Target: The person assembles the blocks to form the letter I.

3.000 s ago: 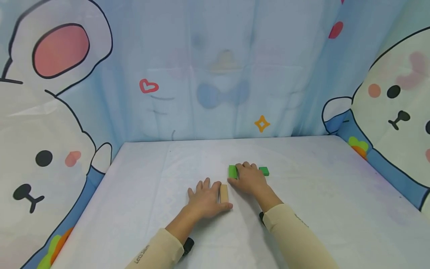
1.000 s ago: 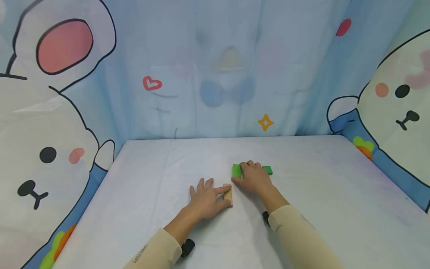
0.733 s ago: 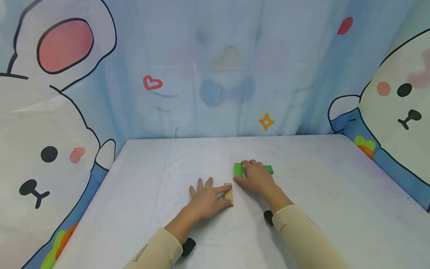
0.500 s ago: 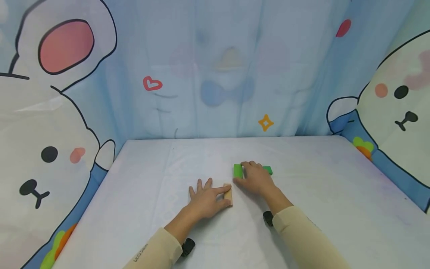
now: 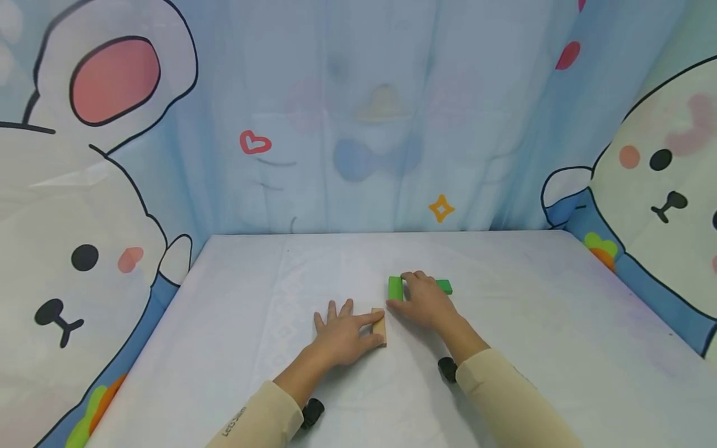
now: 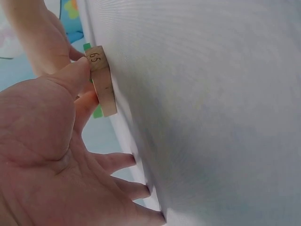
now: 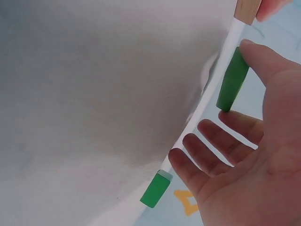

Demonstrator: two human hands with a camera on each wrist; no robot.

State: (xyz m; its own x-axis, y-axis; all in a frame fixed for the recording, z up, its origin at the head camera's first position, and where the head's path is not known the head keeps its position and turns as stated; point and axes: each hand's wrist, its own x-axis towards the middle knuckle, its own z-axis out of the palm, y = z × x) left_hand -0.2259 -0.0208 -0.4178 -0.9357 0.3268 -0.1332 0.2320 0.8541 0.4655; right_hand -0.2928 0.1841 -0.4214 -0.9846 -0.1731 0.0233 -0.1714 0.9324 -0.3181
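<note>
A plain wooden block [image 5: 379, 330] lies flat on the white table, its near end marked 65 in the left wrist view. My left hand [image 5: 343, 338] lays a straight index finger and the thumb across the top of that block; the other fingers spread onto the cloth. Farther back, my right hand [image 5: 424, 302] pinches a green block [image 5: 395, 287] lengthwise, thumb at its near end and index finger at its far end. Beyond the right hand, apart from its fingers, sits a second green block [image 7: 156, 189], partly hidden by that hand in the head view.
White cloth covers the table [image 5: 269, 373], whose far edge meets a blue curtain [image 5: 313, 186] printed with cartoon bears. A black wrist camera [image 5: 312, 413] sits under the left sleeve, another camera [image 5: 447, 369] by the right one.
Since the earliest frame, my left index finger has come from beside the wooden block onto its top, and the thumb has drawn in over its near end. My right hand keeps its pinch.
</note>
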